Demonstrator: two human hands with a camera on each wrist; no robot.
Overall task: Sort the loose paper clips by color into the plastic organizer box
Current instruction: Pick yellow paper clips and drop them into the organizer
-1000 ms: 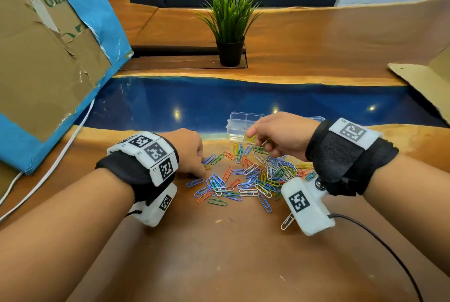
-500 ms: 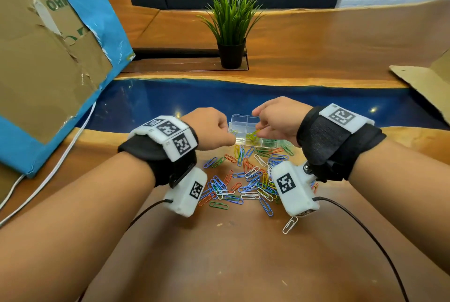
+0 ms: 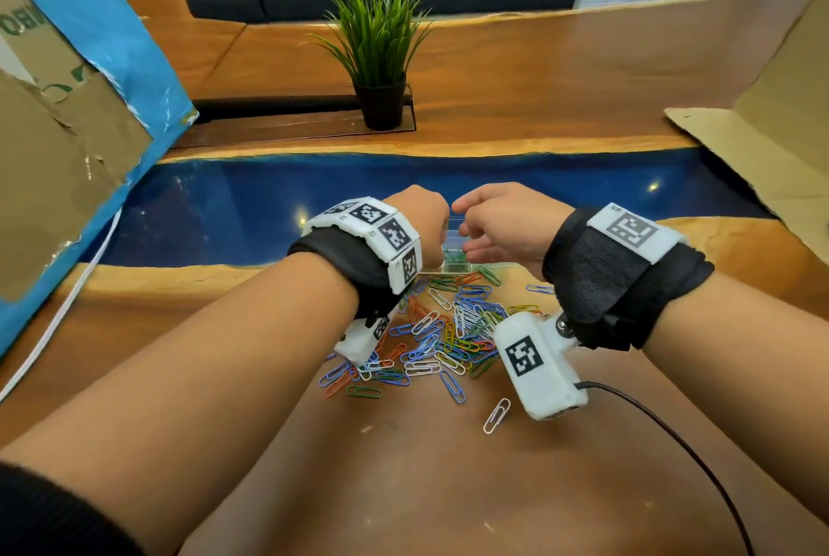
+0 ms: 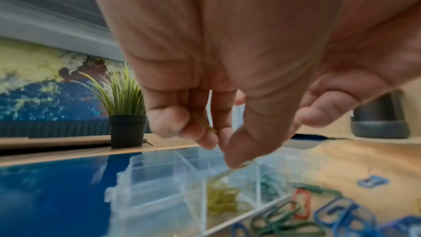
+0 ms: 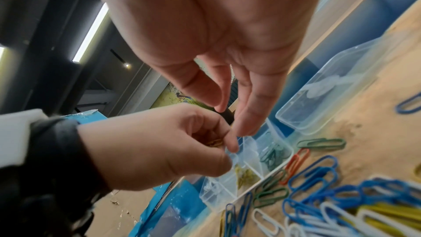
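The left hand (image 3: 421,228) hovers over the clear plastic organizer box (image 4: 164,183), fingers curled around yellow paper clips (image 5: 214,142), above the compartment of yellow clips (image 4: 222,199). The right hand (image 3: 507,223) hangs just beside it, fingers relaxed, grasping nothing. Green clips (image 5: 272,152) fill the next compartment right. The loose pile of paper clips (image 3: 448,331) lies on the wooden table (image 3: 403,466), near side of the box
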